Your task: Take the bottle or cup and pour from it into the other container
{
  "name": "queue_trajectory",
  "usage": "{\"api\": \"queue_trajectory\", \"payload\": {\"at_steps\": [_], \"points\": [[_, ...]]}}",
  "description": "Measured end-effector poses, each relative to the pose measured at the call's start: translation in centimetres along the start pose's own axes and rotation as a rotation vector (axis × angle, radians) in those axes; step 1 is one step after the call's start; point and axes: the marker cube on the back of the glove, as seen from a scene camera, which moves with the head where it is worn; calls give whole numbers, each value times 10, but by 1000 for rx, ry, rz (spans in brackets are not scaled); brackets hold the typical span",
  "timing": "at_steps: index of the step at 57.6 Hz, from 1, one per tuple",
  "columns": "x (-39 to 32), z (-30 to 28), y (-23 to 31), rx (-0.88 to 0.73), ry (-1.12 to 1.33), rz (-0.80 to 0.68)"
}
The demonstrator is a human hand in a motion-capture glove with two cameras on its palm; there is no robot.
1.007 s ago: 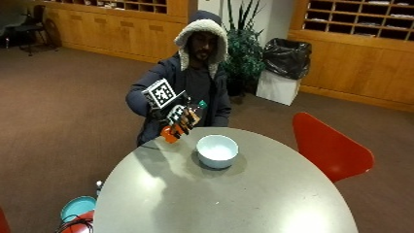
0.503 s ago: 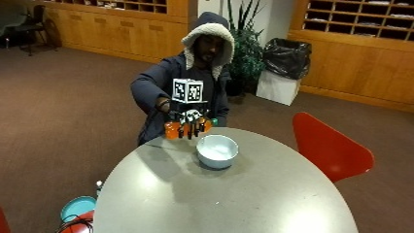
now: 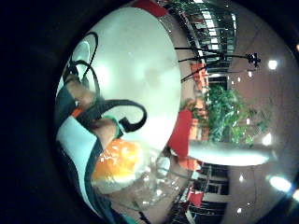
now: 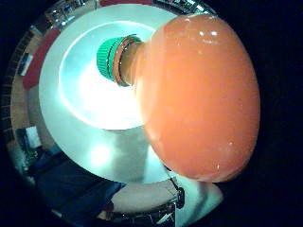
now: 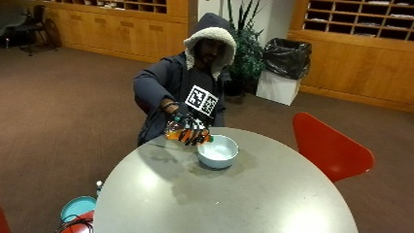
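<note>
Orange liquid fills the bottle your gloved right hand is wrapped around. Half a second ago it hung higher and more upright; now you have tipped it sideways, its green cap over the rim of the white bowl near the surface's edge closest to you. The cap looks closed, so nothing can pour.

Brown carpet, wooden cabinets, red chair, potted plant, black-bagged bin.
</note>
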Motion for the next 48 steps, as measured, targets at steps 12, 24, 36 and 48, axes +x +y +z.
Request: {"api": "queue_trajectory", "payload": {"at_steps": [12,24,36,48], "points": [[-7,-11,-4,-11,89,-40],[-16,-13,-6,-13,144,-63],[-19,-13,-4,-13,144,-60],[-15,-14,0,1,113,-51]]}}
